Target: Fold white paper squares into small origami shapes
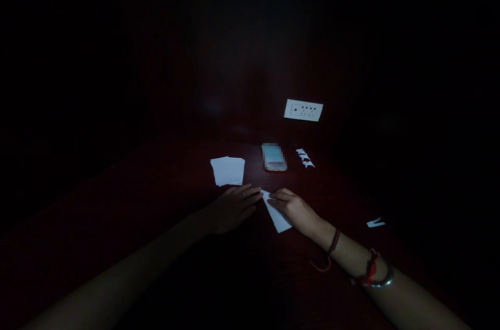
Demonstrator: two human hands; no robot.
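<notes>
A narrow white piece of paper (278, 220), seemingly folded, lies slanted on the dark reddish table between my hands. My right hand (295, 209) rests over its right side, fingers bent and closed onto it, covering part of the paper. From the other side my left hand (236, 208) reaches in with fingers stretched out flat, their tips at the paper's upper left corner. A ring shows on one left finger. Just beyond my left hand sits a loose stack of white paper sheets (228, 171).
A phone (274, 157) with a blurred screen lies beyond the paper. To its right are several small folded white paper pieces (305, 157). A V-shaped paper piece (375, 223) lies farther right. A white socket plate (303, 110) is on the back wall. Surroundings are very dark.
</notes>
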